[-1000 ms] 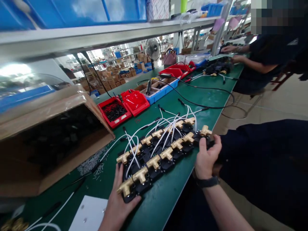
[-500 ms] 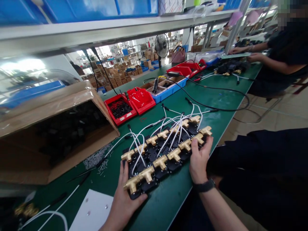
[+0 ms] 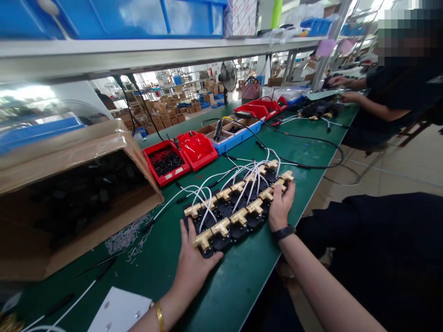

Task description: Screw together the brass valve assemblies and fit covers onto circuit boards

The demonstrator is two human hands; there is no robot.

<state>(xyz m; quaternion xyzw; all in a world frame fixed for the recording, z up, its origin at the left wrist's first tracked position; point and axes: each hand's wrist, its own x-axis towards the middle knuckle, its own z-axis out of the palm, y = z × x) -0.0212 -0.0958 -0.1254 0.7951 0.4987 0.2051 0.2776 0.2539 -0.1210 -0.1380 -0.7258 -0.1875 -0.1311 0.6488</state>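
Note:
Two rows of black units topped with brass T-fittings (image 3: 238,207) lie on the green bench (image 3: 242,286), white wires (image 3: 207,184) trailing from them toward the back. My left hand (image 3: 194,260) lies flat against the near left end of the rows, fingers stretched out beside the first brass fitting. My right hand (image 3: 280,207) presses against the far right end, fingers extended along the last fittings. Both hands bracket the group from its two ends.
An open cardboard box (image 3: 69,193) of black parts stands at the left. Red trays (image 3: 180,154) and a blue tray (image 3: 235,131) sit behind the wires. A white sheet (image 3: 117,313) lies near the front edge. Another person (image 3: 391,97) works at the far right end.
The rows of fittings have slid away from the bench's front edge and closed up. My right hand went from gripping the end unit to lying extended against it.

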